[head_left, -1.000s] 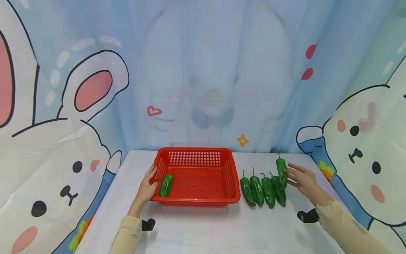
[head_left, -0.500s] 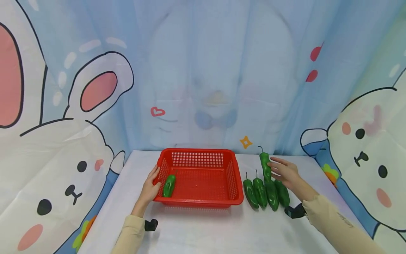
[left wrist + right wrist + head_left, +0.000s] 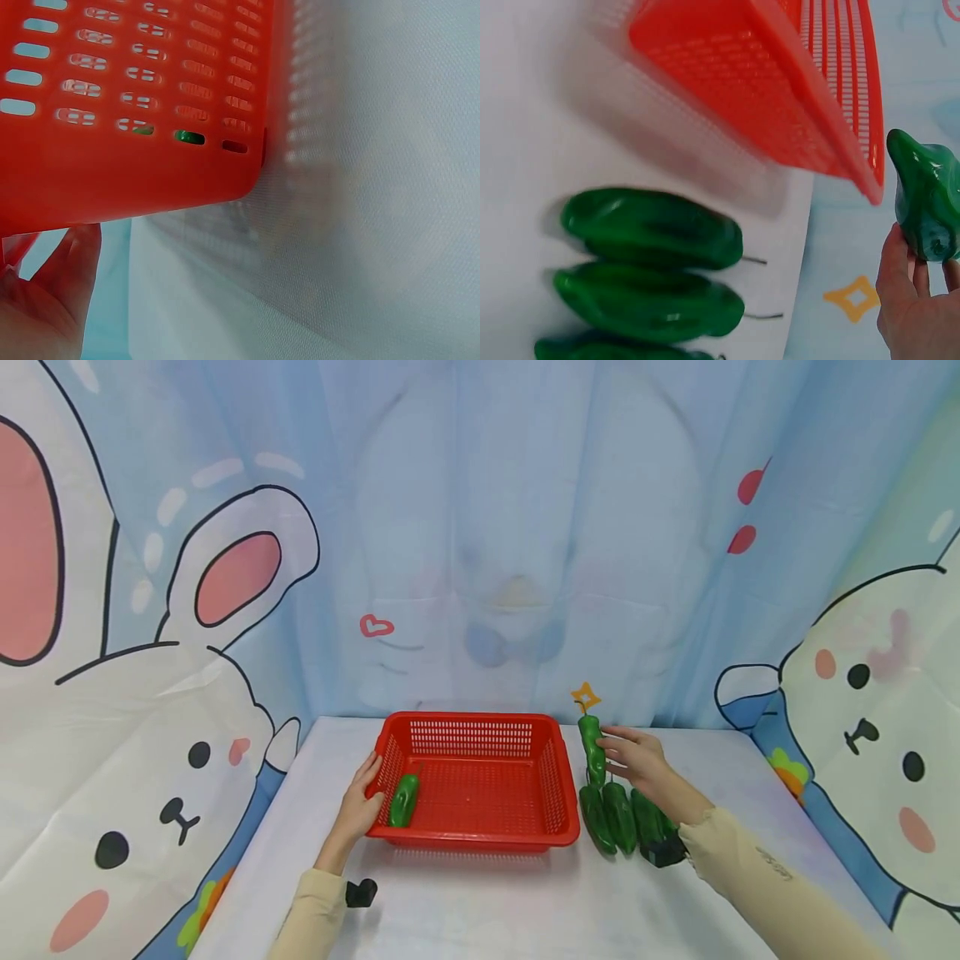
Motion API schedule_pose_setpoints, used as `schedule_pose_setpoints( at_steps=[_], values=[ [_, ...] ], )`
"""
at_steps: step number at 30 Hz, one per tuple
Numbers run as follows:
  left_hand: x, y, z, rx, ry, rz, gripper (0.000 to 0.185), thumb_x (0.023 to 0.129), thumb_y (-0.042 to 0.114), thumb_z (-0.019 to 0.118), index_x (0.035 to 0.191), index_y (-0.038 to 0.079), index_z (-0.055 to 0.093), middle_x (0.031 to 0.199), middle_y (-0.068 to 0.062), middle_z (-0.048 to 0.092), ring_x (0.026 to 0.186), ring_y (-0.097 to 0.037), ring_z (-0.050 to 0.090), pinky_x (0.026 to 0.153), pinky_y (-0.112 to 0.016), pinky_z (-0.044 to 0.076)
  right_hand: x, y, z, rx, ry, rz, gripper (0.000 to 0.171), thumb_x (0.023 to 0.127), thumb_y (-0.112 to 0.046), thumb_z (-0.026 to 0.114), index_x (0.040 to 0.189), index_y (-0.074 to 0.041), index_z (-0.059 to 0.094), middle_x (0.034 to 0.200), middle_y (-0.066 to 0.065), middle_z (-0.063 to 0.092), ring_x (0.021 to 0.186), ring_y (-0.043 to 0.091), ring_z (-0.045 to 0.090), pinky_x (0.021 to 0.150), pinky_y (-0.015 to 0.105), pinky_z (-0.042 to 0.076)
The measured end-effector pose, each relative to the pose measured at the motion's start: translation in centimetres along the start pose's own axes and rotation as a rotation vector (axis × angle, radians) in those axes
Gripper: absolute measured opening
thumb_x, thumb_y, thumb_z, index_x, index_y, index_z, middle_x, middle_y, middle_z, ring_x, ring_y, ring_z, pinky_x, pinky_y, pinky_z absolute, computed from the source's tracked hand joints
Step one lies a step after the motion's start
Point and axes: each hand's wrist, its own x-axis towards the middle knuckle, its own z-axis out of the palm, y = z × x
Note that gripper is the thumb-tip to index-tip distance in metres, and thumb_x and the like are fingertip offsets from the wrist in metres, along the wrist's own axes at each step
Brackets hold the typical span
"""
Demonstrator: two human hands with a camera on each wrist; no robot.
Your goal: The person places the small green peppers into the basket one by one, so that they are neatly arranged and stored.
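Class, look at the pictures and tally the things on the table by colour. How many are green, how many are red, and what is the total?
Green peppers: 5, namely one in the basket, one held up by the right hand, and three in a row on the table.
Red basket: 1
Total: 6

White table (image 3: 487,902) — blue bunny-print curtain (image 3: 510,527) behind (cartoon rabbits both sides), small black clips (image 3: 365,892) on sleeves.
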Motion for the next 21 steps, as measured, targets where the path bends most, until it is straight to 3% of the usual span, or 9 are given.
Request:
schedule_pose_setpoints(
  at_steps=[4, 9, 16, 21],
  values=[
    [0.0, 0.0, 0.0, 0.002, -0.002, -0.001, 0.065, 0.088, -0.008, 0.05, 0.151, -0.002, 0.034, 0.162, -0.014, 0.022, 0.148, -0.038, 0.017, 0.115, -0.055, 0.022, 0.1, 0.0, 1.5, 0.022, -0.011, 0.001, 0.059, 0.095, -0.011, 0.062, 0.148, 0.002, 0.041, 0.121, 0.009, 0.061, 0.109, 0.021, 0.06, 0.091, 0.035, 0.054],
    [0.2, 0.0, -0.1, 0.004, 0.003, -0.002, 0.065, 0.088, -0.007, 0.05, 0.151, -0.002, 0.034, 0.162, -0.013, 0.023, 0.148, -0.038, 0.017, 0.114, -0.056, 0.023, 0.0, -0.2, 3.5, 0.022, -0.045, -0.011, 0.059, 0.095, -0.012, 0.061, 0.148, 0.002, 0.04, 0.142, 0.023, 0.047, 0.125, 0.032, 0.051, 0.101, 0.043, 0.047],
    [0.3, -0.1, 0.0, -0.009, -0.012, 0.013, 0.065, 0.088, -0.008, 0.05, 0.151, -0.001, 0.034, 0.162, -0.012, 0.023, 0.148, -0.037, 0.018, 0.113, -0.057, 0.025, 0.1, 0.5, 6.2, 0.064, -0.053, 0.011, 0.055, 0.094, -0.01, 0.063, 0.145, 0.001, 0.045, 0.133, 0.019, 0.056, 0.103, 0.02, 0.064, 0.091, 0.038, 0.054],
    [0.2, -0.2, -0.1, -0.002, -0.017, -0.011, 0.066, 0.089, -0.006, 0.049, 0.152, 0.001, 0.033, 0.163, -0.01, 0.021, 0.148, -0.035, 0.017, 0.114, -0.056, 0.025, 0.4, 1.1, 8.6, 0.076, -0.03, 0.022, 0.051, 0.094, -0.008, 0.061, 0.142, 0.002, 0.048, 0.139, 0.025, 0.05, 0.113, 0.027, 0.06, 0.086, 0.037, 0.056]
  ],
)
